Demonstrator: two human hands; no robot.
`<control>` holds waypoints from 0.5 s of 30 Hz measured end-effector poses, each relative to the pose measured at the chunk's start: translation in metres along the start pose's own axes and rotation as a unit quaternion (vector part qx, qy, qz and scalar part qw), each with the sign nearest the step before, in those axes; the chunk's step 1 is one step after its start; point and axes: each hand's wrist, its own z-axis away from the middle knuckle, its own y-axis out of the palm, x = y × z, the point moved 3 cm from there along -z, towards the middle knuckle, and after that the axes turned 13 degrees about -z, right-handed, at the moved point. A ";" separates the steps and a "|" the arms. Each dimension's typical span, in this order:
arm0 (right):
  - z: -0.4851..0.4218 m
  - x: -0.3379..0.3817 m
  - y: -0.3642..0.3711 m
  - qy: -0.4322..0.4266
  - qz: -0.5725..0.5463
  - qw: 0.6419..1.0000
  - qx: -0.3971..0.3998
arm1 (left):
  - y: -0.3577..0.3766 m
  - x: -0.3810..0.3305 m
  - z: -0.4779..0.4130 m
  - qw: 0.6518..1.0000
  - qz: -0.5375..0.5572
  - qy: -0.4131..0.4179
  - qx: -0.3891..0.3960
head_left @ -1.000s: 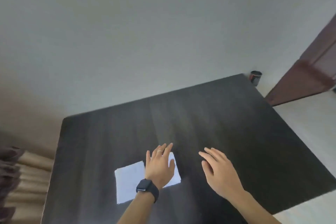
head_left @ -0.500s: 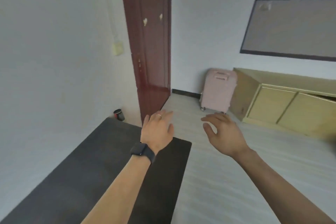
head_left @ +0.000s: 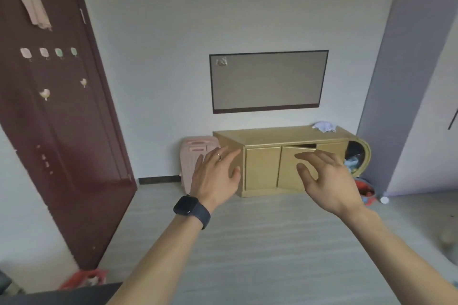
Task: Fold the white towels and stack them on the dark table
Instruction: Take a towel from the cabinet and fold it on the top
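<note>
Left hand: raised in front of the body, fingers straight and spread, holding nothing; a black smartwatch sits on its wrist.
Right hand: raised beside the other and apart from it, fingers loosely bent and splayed, also empty.
Crumpled white towel: a small bunched heap on the far right end of the top of the low yellow wooden cabinet, across the pale grey floor and well apart from both hands.
Looks: white with a faint bluish shade in its creases, rumpled into peaks, with no flat face showing. It is too small in view to make out weave or hems.
Handling: likely light, soft and limp. It should sag and drape when lifted, and is neither slippery nor fragile.
Where to hold: probably pinch two neighbouring corners, one in each hand, and shake it out so it hangs flat. Grabbing the heap by its middle would keep it bunched.
Dark table: only a sliver of its matt black top shows at the lower left edge, well apart from the towel.
</note>
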 end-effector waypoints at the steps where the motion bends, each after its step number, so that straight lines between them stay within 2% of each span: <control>1: -0.009 -0.017 -0.008 0.004 0.006 1.000 -0.002 | 0.008 -0.013 -0.014 1.000 0.001 0.004 0.001; 8: -0.079 -0.145 -0.046 0.030 0.029 0.999 0.000 | 0.081 -0.093 -0.122 0.999 0.032 0.004 0.008; 15: -0.154 -0.253 -0.040 0.067 0.057 0.996 0.013 | 0.156 -0.135 -0.225 0.999 0.015 0.019 0.035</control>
